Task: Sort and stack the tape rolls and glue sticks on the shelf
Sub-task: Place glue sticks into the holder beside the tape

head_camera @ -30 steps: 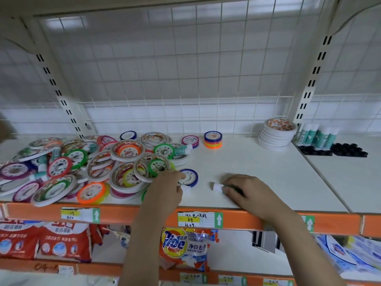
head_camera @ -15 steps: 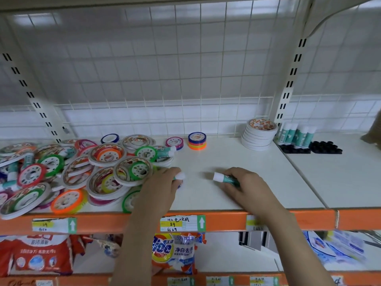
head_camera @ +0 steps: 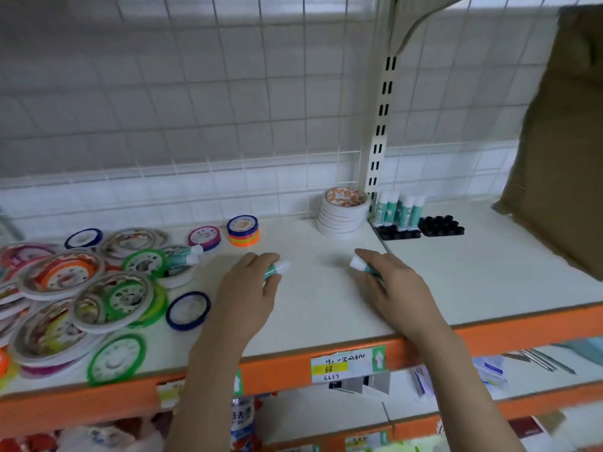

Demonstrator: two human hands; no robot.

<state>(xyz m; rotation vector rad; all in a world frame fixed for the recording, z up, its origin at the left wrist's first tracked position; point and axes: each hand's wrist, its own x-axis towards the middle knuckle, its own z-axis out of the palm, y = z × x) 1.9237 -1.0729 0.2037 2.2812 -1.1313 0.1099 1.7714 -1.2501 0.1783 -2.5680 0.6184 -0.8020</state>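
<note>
Now each hand holds one glue stick. The left hand [head_camera: 243, 296] has its fingers curled round a green glue stick [head_camera: 277, 268], and the white cap pokes out past the fingers. The right hand [head_camera: 396, 288] grips another glue stick [head_camera: 360, 265] the same way, cap pointing to the left. A second ago the left hand was reaching into the pile and the right stick was mostly hidden under the fingers. Both sticks are lifted a little now, and both hands have moved toward the back of the shelf [head_camera: 326, 308].

That looks like the picking-up part is done. I think the next job is to carry them to the standing glue sticks [head_camera: 399, 207] at the back right, next to the black holders [head_camera: 440, 226].

Beside those stands a neat stack of white tape rolls [head_camera: 342, 212]. A small stack of bright rolls [head_camera: 243, 230] sits further left. The messy pile of tape rolls [head_camera: 81, 288] on the left still needs sorting, and one more glue stick [head_camera: 184, 256] lies in it.
</note>
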